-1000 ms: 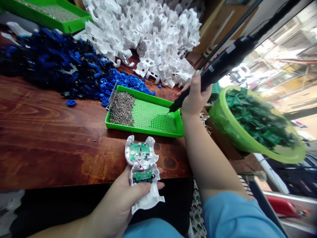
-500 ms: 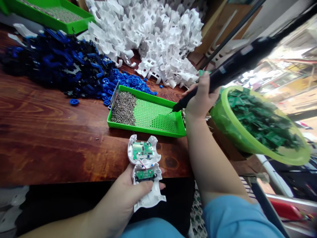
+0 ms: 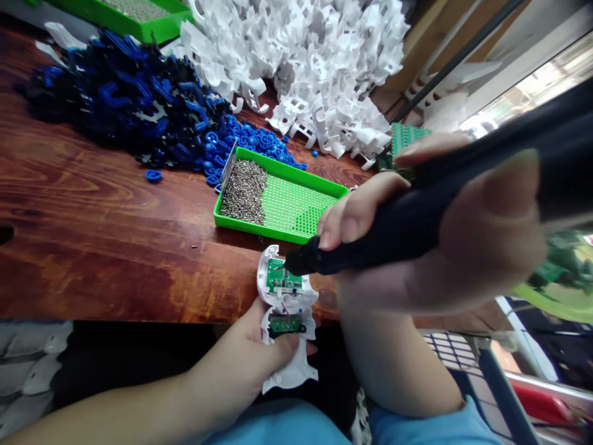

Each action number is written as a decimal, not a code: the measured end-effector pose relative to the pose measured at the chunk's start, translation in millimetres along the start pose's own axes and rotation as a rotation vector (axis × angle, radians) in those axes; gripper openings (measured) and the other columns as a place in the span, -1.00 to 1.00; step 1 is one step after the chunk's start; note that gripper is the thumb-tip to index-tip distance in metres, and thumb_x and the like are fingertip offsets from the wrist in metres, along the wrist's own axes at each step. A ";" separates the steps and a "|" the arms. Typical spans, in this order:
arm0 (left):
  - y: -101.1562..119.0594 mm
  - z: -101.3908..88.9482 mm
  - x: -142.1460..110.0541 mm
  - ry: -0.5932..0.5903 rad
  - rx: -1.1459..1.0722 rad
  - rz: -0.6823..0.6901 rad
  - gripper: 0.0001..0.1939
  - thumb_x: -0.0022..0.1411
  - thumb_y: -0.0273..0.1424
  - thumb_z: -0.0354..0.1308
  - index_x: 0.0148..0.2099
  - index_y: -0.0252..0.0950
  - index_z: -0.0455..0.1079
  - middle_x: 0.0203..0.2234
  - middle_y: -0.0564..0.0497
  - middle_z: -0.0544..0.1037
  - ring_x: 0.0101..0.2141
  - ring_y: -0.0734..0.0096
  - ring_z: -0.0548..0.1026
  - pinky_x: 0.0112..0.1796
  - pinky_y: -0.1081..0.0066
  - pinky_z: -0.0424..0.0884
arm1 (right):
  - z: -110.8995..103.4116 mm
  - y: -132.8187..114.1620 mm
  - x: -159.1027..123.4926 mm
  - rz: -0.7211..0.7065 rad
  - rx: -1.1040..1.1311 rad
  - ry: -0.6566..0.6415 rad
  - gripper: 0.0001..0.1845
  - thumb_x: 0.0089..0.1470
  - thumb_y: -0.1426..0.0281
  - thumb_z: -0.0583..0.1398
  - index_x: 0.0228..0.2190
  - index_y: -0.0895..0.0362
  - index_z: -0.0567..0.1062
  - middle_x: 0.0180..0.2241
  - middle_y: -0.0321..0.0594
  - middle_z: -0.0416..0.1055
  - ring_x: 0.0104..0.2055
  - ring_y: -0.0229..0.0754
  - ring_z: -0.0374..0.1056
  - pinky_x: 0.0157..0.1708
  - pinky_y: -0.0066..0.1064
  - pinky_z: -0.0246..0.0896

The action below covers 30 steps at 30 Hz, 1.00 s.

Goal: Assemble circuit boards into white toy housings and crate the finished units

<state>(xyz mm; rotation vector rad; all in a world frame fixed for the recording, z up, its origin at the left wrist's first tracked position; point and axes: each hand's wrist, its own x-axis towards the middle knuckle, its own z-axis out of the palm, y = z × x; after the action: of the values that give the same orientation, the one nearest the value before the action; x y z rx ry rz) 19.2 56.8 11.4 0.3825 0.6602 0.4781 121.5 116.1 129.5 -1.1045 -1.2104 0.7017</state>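
Head view: my left hand [image 3: 245, 352] grips the white housing [image 3: 290, 371], thumb across its near half and fingers curled around beneath, just past the front edge of the wooden table [image 3: 92, 247]. The housing serves as a shallow holder in two joined halves: the far shell carries an upper circuit board [image 3: 283, 283], the near one a smaller lower circuit board [image 3: 285, 323], with a thin red wire between them. My right hand [image 3: 430, 281] is closed around the black driver [image 3: 398, 232], its bit over the upper circuit board; I can't tell whether it touches.

Beyond the housing, I see the green tray [image 3: 296, 188] lying flat on the table. Small metal screws [image 3: 244, 191] fill its left end, while its perforated floor shows bare toward the right. At the upper left, a second green tray [image 3: 162, 28] holds similar small metal pieces. At the right edge, the yellow-green basin [image 3: 556, 306], partly cut off, holds green boards [image 3: 563, 266]. Loose on the table are a blue-and-black heap [image 3: 125, 105], small blue rings [image 3: 250, 145] and a large pile of white parts [image 3: 319, 62].
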 end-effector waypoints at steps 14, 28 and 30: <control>-0.7 -2.3 2.4 -0.018 0.010 -0.020 -0.40 0.07 -0.42 0.31 0.14 -0.28 0.20 -0.19 -0.13 0.55 -0.24 0.21 0.57 -0.24 0.34 0.46 | 8.0 4.0 2.7 0.195 0.100 0.106 -0.41 -0.10 -0.25 0.07 -0.64 -0.02 0.11 -0.91 -0.50 0.02 -0.87 -0.20 0.02 -0.84 -0.30 -0.04; 0.0 -2.0 2.0 -0.001 0.062 -0.019 -0.44 0.03 -0.45 0.32 0.09 -0.28 0.25 -0.25 -0.09 0.56 -0.29 0.23 0.57 -0.30 0.36 0.47 | -6.5 24.3 -13.1 -0.071 0.212 -0.005 -0.51 0.02 -0.15 0.07 -0.55 -0.01 0.21 -0.83 -0.49 0.12 -0.82 -0.24 0.09 -0.77 -0.36 0.04; 1.0 -2.9 2.9 -0.022 0.074 -0.035 -0.45 0.02 -0.47 0.32 0.08 -0.28 0.27 -0.26 -0.07 0.56 -0.30 0.25 0.57 -0.31 0.38 0.46 | -8.0 22.8 -13.7 0.000 0.208 -0.001 -0.53 0.00 -0.12 0.12 -0.54 -0.01 0.21 -0.83 -0.49 0.15 -0.82 -0.22 0.11 -0.77 -0.35 0.07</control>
<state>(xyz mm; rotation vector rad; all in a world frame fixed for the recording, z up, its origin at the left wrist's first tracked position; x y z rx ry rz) 18.9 59.7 8.4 0.4450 0.6631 0.4167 128.5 109.5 103.4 -0.9314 -1.1115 0.8086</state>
